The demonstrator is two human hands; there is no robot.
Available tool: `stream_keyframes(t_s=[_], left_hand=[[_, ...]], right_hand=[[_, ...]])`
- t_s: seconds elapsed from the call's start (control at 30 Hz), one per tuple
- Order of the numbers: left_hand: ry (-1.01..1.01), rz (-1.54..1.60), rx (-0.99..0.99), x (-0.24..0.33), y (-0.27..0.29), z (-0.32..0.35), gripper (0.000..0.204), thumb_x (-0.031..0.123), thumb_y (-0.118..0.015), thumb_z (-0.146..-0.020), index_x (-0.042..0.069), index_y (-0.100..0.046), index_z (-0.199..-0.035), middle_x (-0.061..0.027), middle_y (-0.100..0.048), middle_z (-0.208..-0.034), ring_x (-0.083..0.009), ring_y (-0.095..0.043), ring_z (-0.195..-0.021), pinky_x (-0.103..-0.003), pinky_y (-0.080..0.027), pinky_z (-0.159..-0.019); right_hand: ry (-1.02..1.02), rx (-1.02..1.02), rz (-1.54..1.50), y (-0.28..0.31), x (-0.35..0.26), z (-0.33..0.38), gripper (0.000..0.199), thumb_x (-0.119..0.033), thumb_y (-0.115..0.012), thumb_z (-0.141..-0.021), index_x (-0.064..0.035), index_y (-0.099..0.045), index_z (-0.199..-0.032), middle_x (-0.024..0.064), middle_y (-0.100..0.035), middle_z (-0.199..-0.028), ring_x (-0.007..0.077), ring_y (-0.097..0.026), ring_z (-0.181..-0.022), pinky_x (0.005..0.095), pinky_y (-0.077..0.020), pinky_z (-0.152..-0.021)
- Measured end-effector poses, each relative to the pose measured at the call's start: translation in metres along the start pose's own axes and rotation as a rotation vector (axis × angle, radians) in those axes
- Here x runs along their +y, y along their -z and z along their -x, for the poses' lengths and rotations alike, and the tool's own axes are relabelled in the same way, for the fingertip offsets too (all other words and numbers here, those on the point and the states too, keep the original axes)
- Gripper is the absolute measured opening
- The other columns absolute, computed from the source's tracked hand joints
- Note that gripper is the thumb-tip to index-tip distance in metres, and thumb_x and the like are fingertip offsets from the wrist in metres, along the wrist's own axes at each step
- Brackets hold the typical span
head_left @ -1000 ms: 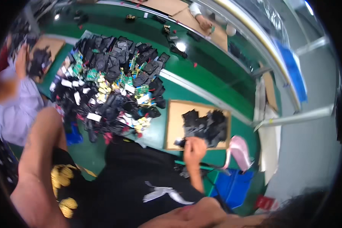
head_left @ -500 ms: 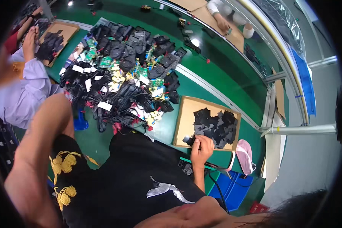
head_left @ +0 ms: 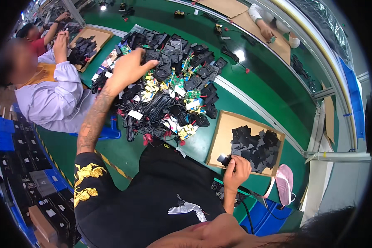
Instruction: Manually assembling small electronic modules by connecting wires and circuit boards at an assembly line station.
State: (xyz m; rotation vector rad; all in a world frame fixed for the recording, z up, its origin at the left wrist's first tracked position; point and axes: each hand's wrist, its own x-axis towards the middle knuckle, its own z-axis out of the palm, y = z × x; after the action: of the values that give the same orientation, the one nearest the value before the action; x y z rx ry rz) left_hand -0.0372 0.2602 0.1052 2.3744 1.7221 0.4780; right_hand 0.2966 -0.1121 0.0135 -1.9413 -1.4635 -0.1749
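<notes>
At the left part of the surface point(head_left: 225, 101), the left grip point(head_left: 129, 69) screens part of the heap point(head_left: 169, 62) from me; its fingertips are turned away, so I cannot confirm contact. At the tray point(head_left: 215, 142), near-left corner, the right grip point(head_left: 237, 170) covers one end of a black piece point(head_left: 223, 159); I cannot establish its full outline. The overlapping cutouts point(head_left: 256, 149) hide one another, preventing a count. The black shirt point(head_left: 173, 173) conceals part of the surface's near edge. Beyond the far edge, I see one co-worker point(head_left: 256, 13) only partly; the item point(head_left: 272, 39) held there is too small to identify.
</notes>
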Motion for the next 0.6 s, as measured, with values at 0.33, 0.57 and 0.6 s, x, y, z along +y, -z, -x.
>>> stream_keyframes(t_s=[0.33, 0.57, 0.6], left_hand=[[-0.014, 1.066, 0.109, -0.015, 0.021, -0.007, 0.039, 0.026, -0.054, -0.107, 0.000, -0.049, -0.136, -0.0147, -0.070, -0.106, -0.0218, -0.073, -0.085, -0.029, -0.056, -0.068], [-0.407, 1.124, 0.518, 0.054, 0.109, -0.031, 0.048, 0.028, -0.060, -0.107, 0.001, -0.040, -0.142, -0.0136, -0.065, -0.119, -0.0222, -0.074, -0.091, -0.033, -0.061, -0.074], [-0.416, 1.158, 0.569, 0.053, 0.113, -0.047, 0.054, 0.030, -0.060, -0.108, 0.004, -0.034, -0.148, -0.0123, -0.063, -0.122, -0.0238, -0.074, -0.090, -0.035, -0.061, -0.073]], right_hand=[[-0.020, -0.007, -0.001, 0.004, 0.002, 0.003, 0.012, -0.008, -0.064, -0.091, -0.0042, -0.073, -0.098, 0.0096, -0.073, -0.100, 0.0310, -0.066, -0.097, 0.0408, -0.0465, -0.088], [-0.020, -0.001, 0.012, 0.001, 0.005, 0.004, 0.013, -0.010, -0.065, -0.091, -0.0057, -0.074, -0.098, 0.0079, -0.073, -0.100, 0.0304, -0.066, -0.096, 0.0415, -0.0461, -0.087], [-0.014, 0.011, 0.011, 0.001, 0.005, 0.005, 0.013, -0.011, -0.065, -0.090, -0.0072, -0.074, -0.099, 0.0064, -0.073, -0.099, 0.0298, -0.067, -0.096, 0.0419, -0.0459, -0.087]])
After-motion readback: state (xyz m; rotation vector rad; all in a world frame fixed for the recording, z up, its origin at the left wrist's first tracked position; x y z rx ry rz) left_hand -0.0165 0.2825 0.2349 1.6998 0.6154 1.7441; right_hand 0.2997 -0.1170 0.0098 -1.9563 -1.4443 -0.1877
